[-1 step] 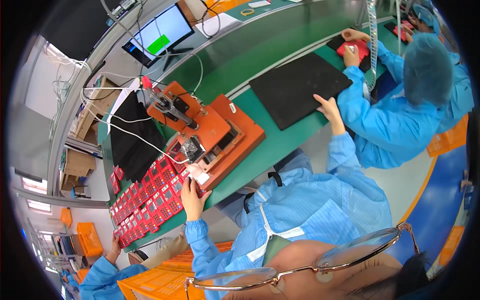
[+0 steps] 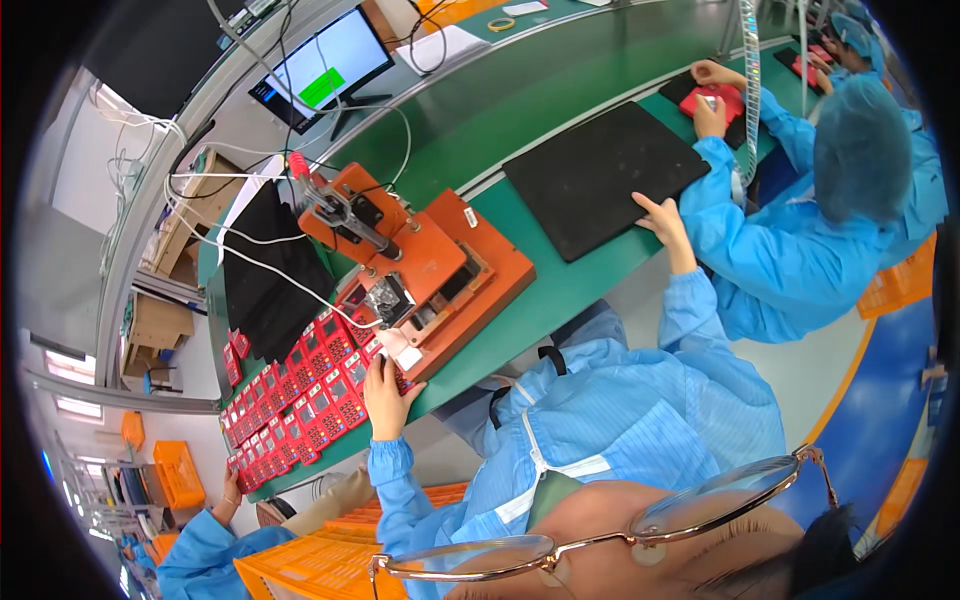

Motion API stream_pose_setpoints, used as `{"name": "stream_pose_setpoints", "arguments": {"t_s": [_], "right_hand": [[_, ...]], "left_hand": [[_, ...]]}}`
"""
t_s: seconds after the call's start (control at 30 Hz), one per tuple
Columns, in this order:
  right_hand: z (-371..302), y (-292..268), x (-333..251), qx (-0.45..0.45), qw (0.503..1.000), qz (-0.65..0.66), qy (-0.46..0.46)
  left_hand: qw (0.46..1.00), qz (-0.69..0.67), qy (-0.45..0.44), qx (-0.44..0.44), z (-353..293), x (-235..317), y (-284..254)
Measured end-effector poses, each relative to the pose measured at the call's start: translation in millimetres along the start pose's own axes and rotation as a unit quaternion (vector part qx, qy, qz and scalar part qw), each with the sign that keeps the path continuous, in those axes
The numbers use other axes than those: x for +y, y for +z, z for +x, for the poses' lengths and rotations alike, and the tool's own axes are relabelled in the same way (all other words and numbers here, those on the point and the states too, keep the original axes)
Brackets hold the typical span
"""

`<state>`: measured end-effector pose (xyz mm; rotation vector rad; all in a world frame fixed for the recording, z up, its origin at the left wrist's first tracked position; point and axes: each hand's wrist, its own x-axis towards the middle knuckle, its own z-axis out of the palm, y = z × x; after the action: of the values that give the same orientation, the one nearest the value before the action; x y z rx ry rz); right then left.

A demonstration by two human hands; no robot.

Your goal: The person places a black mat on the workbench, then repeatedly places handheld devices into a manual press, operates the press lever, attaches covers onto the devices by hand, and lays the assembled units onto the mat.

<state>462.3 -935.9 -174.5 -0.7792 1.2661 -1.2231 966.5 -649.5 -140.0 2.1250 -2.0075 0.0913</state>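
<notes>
little moved; black mat's [image 2: 605, 180] length slants up-right; right grip [image 2: 662, 218] touching, closure unclear.

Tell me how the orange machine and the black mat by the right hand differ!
The orange machine is chunky; the black mat is flat. The machine is orange; the mat is black. The left hand is near the machine; the right hand is at the mat's edge. Both rest on the green table.

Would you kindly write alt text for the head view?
A person's left hand is beside rows of red keypad devices and an orange clamp fixture, the right hand at the edge of a black mat. A co-worker in blue is farther right.
</notes>
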Motion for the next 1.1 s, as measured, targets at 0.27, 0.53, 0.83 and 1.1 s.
{"name": "stream_pose_setpoints", "arguments": {"t_s": [0.27, 0.53, 0.83, 1.1], "right_hand": [[-87.9, -15.3, -53.9, -0.077, 0.892, -0.445, 0.024], [-192.1, 197.3, -27.0, -0.616, 0.71, -0.129, -0.316], [-181.7, 188.8, -0.9, -0.58, 0.705, -0.181, -0.367], [-117.1, 220.5, -47.0, -0.454, 0.492, -0.47, -0.576]], "left_hand": [[0.935, -0.232, -0.267, 0.031, -18.7, -54.3, -24.5], [0.543, -0.714, -0.336, 0.289, -47.6, 74.2, -44.5], [0.892, -0.271, -0.104, 0.348, 41.7, 141.8, -39.7], [0.925, 0.093, -0.31, 0.198, -12.7, 6.1, 23.0]]}}
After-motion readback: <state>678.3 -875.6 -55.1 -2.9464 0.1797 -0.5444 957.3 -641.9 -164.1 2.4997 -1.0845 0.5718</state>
